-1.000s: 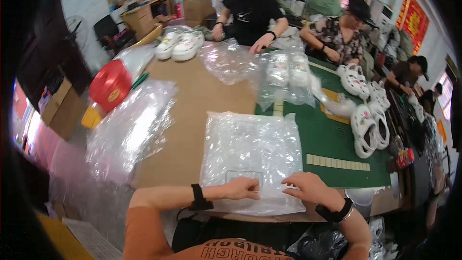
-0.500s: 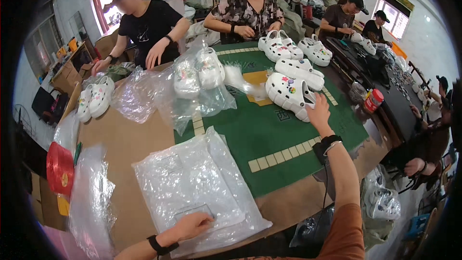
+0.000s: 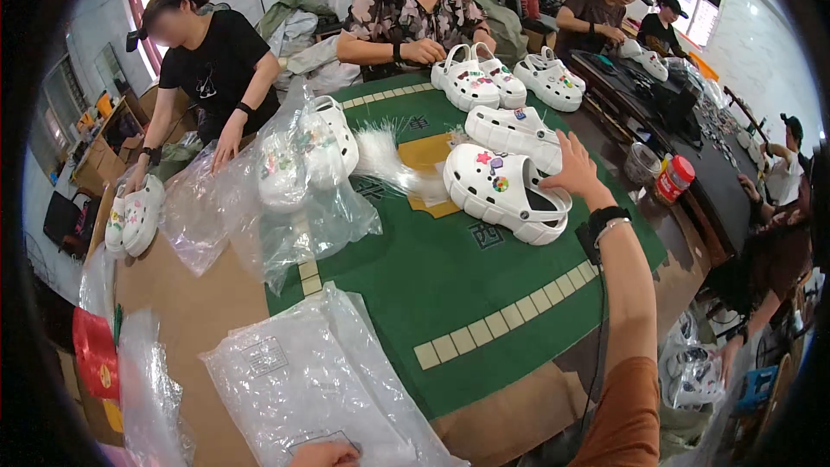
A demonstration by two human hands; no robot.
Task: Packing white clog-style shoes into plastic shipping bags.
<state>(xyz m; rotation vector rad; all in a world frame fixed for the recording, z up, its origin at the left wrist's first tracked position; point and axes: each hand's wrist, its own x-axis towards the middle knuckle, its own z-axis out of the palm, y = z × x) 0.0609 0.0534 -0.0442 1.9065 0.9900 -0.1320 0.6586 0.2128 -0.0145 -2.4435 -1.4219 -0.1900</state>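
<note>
Two hands (image 3: 575,169) in view, six bare white clogs (image 3: 506,190) on the desk (image 3: 450,294), one red jar (image 3: 674,177), four workers opposite

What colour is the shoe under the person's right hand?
White clog with small coloured charms, under the right hand; seen in the head view.

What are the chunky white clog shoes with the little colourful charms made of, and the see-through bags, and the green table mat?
The chunky white clog shoes by the right hand look like moulded foam or rubber: matte, thick, one-piece. The see-through bags under the left hand look like thin plastic film: glossy, crinkled. The green table mat seems felt-like cloth: flat, no shine.
</note>
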